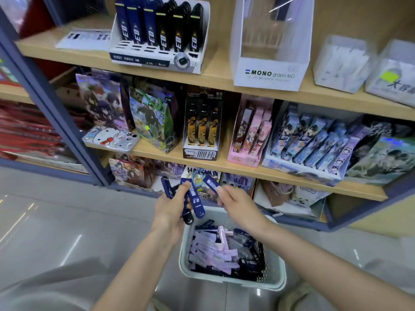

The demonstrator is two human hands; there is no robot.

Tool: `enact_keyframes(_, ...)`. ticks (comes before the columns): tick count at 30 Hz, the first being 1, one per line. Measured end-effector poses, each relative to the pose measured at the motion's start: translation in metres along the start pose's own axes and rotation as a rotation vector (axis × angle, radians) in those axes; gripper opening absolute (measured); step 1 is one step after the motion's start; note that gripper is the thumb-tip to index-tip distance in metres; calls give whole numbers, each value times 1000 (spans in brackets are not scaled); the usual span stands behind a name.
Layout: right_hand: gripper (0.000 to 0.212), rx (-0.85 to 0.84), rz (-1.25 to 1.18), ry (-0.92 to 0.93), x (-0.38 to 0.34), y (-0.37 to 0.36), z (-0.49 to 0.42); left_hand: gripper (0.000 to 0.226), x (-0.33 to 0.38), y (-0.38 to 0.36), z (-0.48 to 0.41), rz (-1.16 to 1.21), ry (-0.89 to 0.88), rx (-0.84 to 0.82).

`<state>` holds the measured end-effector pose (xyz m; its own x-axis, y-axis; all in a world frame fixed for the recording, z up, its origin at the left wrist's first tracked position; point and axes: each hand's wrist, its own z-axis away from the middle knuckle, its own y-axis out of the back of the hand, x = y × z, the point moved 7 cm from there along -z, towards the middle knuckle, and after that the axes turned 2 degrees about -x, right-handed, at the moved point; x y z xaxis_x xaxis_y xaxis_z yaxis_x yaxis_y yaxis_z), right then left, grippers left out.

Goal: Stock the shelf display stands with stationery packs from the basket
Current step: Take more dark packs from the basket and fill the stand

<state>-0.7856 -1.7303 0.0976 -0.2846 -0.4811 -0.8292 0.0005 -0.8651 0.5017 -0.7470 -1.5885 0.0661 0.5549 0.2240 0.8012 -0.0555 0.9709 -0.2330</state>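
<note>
On the pale wooden top shelf (220, 70) a white cardboard display stand (155, 58) is holding upright rows of slim, glossy navy and black packs (157, 30). Lower down, the left hand (168, 209) is clamping its grip round a fan of long, round-ended navy stationery packs (194, 198). Just beside it, the right hand (238, 203) is pinching one more navy pack (211, 184) by its end. Beneath both, a pale green plastic basket (184, 250) with perforated walls is sitting on the shiny floor (67, 221), carrying a loose heap of lilac and dark packs (215, 252).
</note>
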Motion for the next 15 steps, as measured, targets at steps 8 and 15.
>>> enact_keyframes(8, 13, 14, 0, 1, -57, 44, -10, 18, 82, 4, 1, 63, -69, -78)
enact_keyframes(15, 19, 180, 80, 227, -139, 78, -22, 17, 127, 22, -6, 141, -134, -79)
